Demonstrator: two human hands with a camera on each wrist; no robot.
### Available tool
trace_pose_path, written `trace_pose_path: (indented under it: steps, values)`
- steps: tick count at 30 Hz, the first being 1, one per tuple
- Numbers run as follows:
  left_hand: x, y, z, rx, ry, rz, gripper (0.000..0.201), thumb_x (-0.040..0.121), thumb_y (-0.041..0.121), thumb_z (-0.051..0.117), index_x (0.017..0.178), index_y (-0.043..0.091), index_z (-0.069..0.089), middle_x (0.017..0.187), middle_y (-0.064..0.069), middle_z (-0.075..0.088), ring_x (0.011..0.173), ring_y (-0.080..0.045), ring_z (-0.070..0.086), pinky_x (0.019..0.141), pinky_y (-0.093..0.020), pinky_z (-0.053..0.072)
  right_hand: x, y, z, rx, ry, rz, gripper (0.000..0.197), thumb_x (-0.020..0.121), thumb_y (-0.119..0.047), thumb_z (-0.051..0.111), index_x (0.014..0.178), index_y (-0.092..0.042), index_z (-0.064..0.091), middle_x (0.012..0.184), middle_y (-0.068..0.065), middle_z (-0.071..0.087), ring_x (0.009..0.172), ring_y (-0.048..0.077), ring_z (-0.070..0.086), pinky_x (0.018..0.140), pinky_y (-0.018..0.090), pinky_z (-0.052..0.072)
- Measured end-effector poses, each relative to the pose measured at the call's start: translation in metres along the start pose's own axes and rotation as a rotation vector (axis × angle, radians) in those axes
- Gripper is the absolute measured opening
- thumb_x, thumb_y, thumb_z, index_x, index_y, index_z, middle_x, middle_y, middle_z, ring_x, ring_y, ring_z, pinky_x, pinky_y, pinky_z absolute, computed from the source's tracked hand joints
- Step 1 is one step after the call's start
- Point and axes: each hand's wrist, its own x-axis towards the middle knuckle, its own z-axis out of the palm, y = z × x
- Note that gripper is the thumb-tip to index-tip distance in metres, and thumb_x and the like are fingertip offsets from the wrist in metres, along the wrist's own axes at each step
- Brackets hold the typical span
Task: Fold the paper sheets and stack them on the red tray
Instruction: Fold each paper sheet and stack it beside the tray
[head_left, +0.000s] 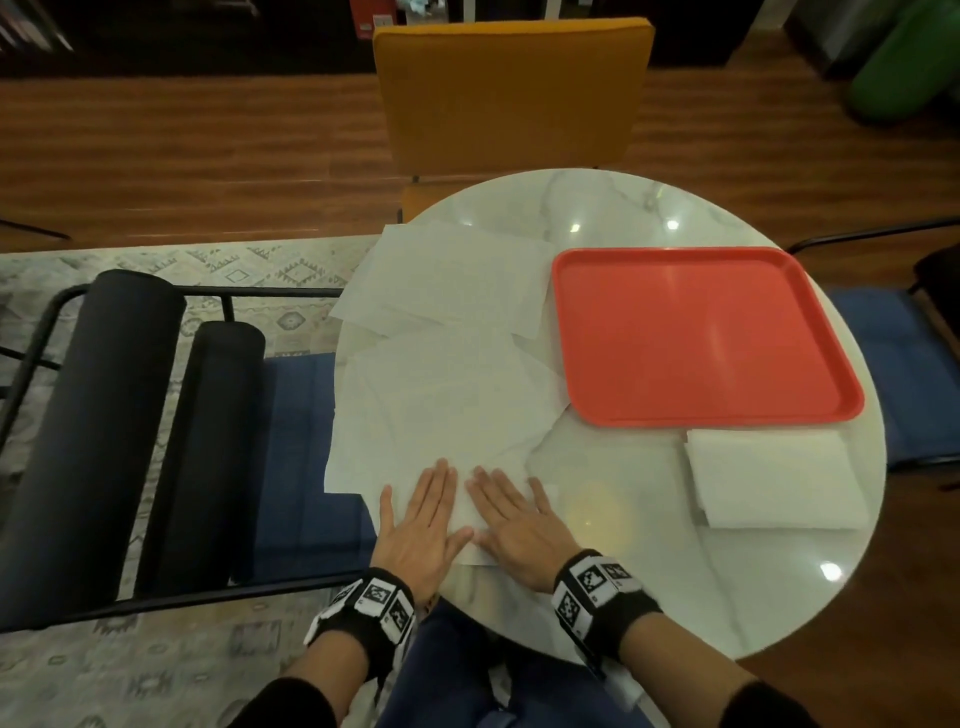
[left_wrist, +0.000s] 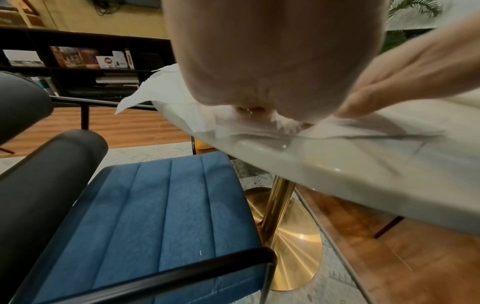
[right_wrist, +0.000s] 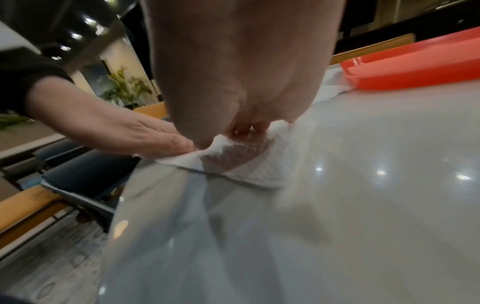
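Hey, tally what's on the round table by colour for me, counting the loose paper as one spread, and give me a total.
Red: 1, the red tray
White: 2, the spread of loose paper sheets (separate sheets cannot be counted) and the folded stack nearer than the tray
Total: 3

I see bare hands, left (head_left: 420, 525) and right (head_left: 514, 525). Just behind each sits a black wristband (head_left: 597, 597) ringed with white tiles printed in black square codes. Black sleeves (head_left: 291, 701) cover the forearms behind the bands; dark blue trousers (head_left: 447, 670) show between them.
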Motion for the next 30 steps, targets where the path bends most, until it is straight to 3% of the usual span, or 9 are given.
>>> trace_pose_path:
  steps: [7,10,12,14,17,20,22,26,30]
  values:
    - [0.002,0.001,-0.001,0.02,0.022,-0.015,0.068,0.097,0.057,0.014,0.15,0.015,0.02,0.159,0.003,0.003,0.144,-0.011,0.001,0.105,-0.054,0.011,-0.04,0.043,0.009,0.04,0.033,0.117,0.072,0.084,-0.057,-0.011,0.146,-0.022,-0.016,0.149,-0.013,-0.027,0.137,0.008,-0.024,0.112,0.048,-0.011]
    - [0.003,0.002,-0.001,0.014,0.014,-0.034,0.068,0.096,0.057,0.015,0.15,0.015,0.02,0.158,0.002,0.006,0.143,-0.013,0.012,0.107,-0.058,0.022,-0.046,0.047,0.005,-0.02,0.15,0.191,0.054,0.102,-0.037,0.009,0.143,-0.015,0.036,0.151,-0.003,0.034,0.137,0.01,0.035,0.112,0.05,0.024]
    - [0.005,0.003,0.0,-0.011,0.002,-0.032,0.069,0.096,0.056,0.016,0.15,0.014,0.017,0.157,0.001,0.008,0.139,-0.014,0.019,0.1,-0.058,0.026,-0.039,0.041,-0.002,-0.011,0.287,0.224,0.042,0.09,-0.028,0.031,0.115,-0.02,0.064,0.116,-0.003,0.068,0.104,0.012,0.066,0.088,0.043,0.052]
    - [0.009,0.006,0.0,-0.039,-0.034,-0.066,0.068,0.096,0.056,0.014,0.15,0.014,0.014,0.158,-0.003,0.015,0.137,-0.014,0.024,0.097,-0.058,0.032,-0.028,0.033,-0.008,0.02,0.375,0.274,0.035,0.082,-0.027,0.04,0.105,-0.021,0.066,0.091,-0.002,0.067,0.08,0.018,0.066,0.07,0.035,0.054]
    - [0.013,0.01,-0.006,-0.034,-0.027,-0.095,0.074,0.094,0.06,0.005,0.151,0.013,0.005,0.157,-0.003,0.011,0.141,-0.019,0.023,0.098,-0.062,0.034,-0.018,0.03,-0.015,0.167,0.377,0.401,0.028,0.083,-0.025,0.055,0.109,-0.015,0.06,0.101,0.005,0.055,0.091,0.026,0.055,0.077,0.037,0.044]
    - [0.015,0.018,-0.022,-0.032,-0.119,-0.07,0.082,0.079,0.065,-0.004,0.141,0.016,-0.027,0.148,0.001,-0.031,0.147,-0.017,-0.008,0.111,-0.062,0.002,-0.016,0.035,-0.023,0.379,0.302,0.476,0.018,0.083,-0.024,0.056,0.099,-0.016,0.058,0.105,0.003,0.046,0.101,0.025,0.048,0.086,0.035,0.038]
    - [0.017,0.031,-0.037,-0.033,-0.11,-0.043,0.082,0.089,0.059,0.022,0.141,0.021,-0.028,0.15,0.001,-0.034,0.146,-0.019,-0.014,0.11,-0.062,-0.004,-0.021,0.04,-0.034,0.575,0.301,0.426,0.01,0.08,-0.023,0.061,0.089,-0.019,0.056,0.099,0.002,0.048,0.095,0.023,0.052,0.083,0.033,0.045]
    - [0.025,0.06,-0.073,-0.205,0.062,0.063,0.064,0.091,0.041,0.048,0.147,0.028,0.019,0.15,0.002,0.032,0.137,-0.013,0.032,0.113,-0.053,0.007,-0.05,0.055,-0.06,0.89,0.364,0.284,0.01,0.077,-0.016,0.066,0.08,-0.016,0.057,0.078,0.003,0.06,0.066,0.01,0.051,0.057,0.016,0.039]
    - [0.037,0.085,-0.098,-0.532,0.029,0.116,0.025,0.09,0.036,0.051,0.107,0.021,0.061,0.1,-0.001,0.07,0.096,-0.02,0.063,0.087,-0.034,0.046,-0.087,0.083,-0.081,1.252,0.451,0.249,0.022,0.08,-0.014,0.069,0.101,-0.018,0.062,0.093,0.007,0.073,0.087,0.021,0.069,0.079,0.033,0.053]
